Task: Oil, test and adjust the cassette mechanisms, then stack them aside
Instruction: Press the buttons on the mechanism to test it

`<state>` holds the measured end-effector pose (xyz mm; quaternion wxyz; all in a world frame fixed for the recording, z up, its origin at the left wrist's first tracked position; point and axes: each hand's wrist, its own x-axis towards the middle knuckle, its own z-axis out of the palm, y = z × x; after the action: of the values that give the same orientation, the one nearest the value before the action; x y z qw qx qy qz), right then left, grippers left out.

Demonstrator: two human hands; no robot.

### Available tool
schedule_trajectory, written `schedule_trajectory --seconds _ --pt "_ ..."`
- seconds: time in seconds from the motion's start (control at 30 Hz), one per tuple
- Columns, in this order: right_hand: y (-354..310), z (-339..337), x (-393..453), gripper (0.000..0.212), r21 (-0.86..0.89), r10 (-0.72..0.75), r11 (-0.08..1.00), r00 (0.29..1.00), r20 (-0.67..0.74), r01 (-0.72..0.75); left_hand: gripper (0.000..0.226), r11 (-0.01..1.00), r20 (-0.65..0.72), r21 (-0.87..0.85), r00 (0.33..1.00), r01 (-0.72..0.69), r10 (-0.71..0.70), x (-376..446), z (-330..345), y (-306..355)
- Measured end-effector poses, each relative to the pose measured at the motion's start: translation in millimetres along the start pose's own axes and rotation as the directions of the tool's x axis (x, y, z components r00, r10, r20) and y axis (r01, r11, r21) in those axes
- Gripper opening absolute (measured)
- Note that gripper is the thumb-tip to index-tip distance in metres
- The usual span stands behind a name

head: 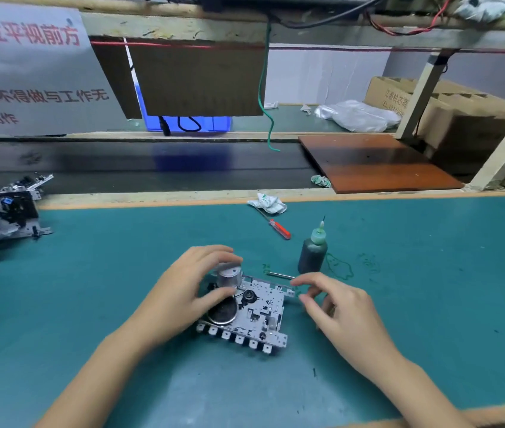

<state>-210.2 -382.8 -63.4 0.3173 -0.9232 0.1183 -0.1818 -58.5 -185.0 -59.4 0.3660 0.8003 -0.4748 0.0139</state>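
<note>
A silver cassette mechanism (257, 316) lies flat on the green mat (414, 304), its row of white keys toward me. My left hand (192, 288) grips its round motor can (229, 276) between fingers and thumb. My right hand (337, 313) hovers at the mechanism's right edge with fingers loosely curled and nothing plainly in them; a thin metal rod (279, 275) lies just beyond its fingertips. A dark oil bottle (313, 251) with a green needle cap stands upright behind the mechanism. Several more mechanisms (1, 211) are piled at the far left.
A red-handled screwdriver (280, 229) and a crumpled cloth (268, 202) lie behind the bottle. A dark conveyor belt (152, 168) runs beyond the mat's far edge, with a brown board (374, 162) at its right. Cardboard boxes (448, 109) stand at the back right.
</note>
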Motion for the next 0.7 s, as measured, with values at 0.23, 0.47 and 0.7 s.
schedule_trajectory --seconds 0.23,0.47,0.7 --pt "19 9 -7 0.027 0.050 0.061 0.997 0.983 -0.175 -0.053 0.029 0.979 -0.062 -0.022 0.978 -0.202 0.200 -13 24 19" --pt "21 15 -5 0.025 0.129 0.082 0.990 0.974 -0.213 -0.055 0.020 0.985 -0.124 0.025 0.977 -0.170 0.172 -15 40 26" --pt "22 15 -7 0.023 0.163 0.086 0.985 0.975 -0.206 -0.052 0.023 0.991 -0.123 -0.015 0.984 -0.136 0.133 -16 38 25"
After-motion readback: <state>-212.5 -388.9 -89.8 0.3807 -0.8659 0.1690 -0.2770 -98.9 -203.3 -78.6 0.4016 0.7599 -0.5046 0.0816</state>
